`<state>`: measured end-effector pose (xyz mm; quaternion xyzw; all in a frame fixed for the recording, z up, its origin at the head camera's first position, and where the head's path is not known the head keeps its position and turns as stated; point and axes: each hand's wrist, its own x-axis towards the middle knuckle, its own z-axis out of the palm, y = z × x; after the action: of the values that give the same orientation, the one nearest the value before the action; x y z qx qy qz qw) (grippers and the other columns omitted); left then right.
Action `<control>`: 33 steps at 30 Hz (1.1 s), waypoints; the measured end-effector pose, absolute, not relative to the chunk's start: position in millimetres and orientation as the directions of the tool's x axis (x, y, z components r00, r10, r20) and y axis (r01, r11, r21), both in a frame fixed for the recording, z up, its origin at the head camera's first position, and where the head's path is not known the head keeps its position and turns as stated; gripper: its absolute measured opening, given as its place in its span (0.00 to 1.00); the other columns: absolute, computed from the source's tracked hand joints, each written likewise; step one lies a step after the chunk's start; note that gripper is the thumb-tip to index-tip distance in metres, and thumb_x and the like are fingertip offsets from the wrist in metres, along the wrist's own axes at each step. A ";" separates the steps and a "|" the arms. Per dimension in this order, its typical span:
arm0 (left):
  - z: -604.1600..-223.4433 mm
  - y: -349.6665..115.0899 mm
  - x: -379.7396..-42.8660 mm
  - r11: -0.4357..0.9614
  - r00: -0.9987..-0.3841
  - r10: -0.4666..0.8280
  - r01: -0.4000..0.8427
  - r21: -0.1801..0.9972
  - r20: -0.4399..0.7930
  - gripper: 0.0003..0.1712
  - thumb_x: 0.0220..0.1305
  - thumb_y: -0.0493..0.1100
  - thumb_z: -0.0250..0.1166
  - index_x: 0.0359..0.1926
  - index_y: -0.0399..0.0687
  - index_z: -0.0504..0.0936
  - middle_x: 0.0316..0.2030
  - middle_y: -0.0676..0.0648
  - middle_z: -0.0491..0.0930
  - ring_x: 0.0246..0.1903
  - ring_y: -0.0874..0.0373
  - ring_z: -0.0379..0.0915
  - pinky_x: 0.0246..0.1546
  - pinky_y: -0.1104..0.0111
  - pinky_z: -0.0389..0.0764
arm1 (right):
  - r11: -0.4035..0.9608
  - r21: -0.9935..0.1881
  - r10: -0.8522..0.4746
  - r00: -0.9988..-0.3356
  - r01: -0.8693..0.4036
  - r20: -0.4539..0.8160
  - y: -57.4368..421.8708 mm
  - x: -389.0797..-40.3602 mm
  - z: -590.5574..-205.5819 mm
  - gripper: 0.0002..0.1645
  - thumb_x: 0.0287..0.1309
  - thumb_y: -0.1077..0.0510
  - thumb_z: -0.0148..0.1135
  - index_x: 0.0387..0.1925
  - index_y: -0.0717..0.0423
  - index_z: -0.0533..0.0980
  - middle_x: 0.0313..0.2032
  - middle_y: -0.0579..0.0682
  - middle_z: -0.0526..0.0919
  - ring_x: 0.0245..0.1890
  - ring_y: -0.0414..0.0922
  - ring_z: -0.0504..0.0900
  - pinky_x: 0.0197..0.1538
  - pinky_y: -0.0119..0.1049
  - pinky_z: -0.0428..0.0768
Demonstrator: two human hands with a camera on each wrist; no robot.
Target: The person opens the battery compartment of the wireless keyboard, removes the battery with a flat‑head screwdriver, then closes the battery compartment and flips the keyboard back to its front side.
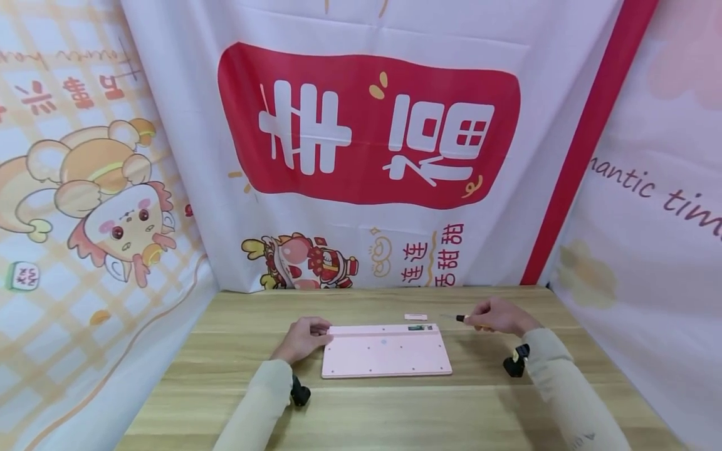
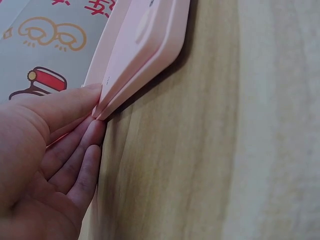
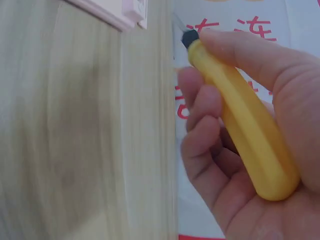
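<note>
A pink keyboard [image 1: 386, 357] lies underside up on the table, small screws dotting its back. In its far right corner is an open compartment [image 1: 420, 327] with something green inside. My left hand [image 1: 304, 339] pinches the keyboard's far left corner, thumb on top and fingers at the edge, as the left wrist view shows. Off the keyboard's right side, my right hand [image 1: 499, 316] grips a screwdriver [image 3: 245, 127] by its yellow handle. The screwdriver's thin shaft points left, toward a small pink cover [image 1: 415, 317] lying behind the keyboard.
The wooden table [image 1: 361, 416] ends at the back against a printed white cloth [image 1: 383, 250]. Similar cloths hang on the left and right sides. A small black wrist camera [image 1: 301, 392] sits on the left sleeve, another [image 1: 514, 363] on the right.
</note>
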<state>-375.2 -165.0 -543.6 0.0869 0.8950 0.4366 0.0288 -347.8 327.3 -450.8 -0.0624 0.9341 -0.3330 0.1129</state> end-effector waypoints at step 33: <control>-546.2 -165.0 -374.5 0.609 -0.983 0.180 0.139 0.781 0.035 0.17 0.67 0.43 0.75 0.56 0.48 0.87 0.44 0.51 0.88 0.45 0.58 0.83 0.55 0.57 0.87 | 0.876 -0.475 -0.012 -0.989 -0.080 0.145 357.3 -330.9 -529.5 0.11 0.58 0.53 0.75 0.26 0.53 0.82 0.25 0.45 0.82 0.29 0.44 0.76 0.35 0.38 0.74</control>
<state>-374.5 -165.0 -546.2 0.0889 0.8967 0.4330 0.0237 -330.9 357.3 -529.5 -0.0240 0.9661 -0.2476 -0.0689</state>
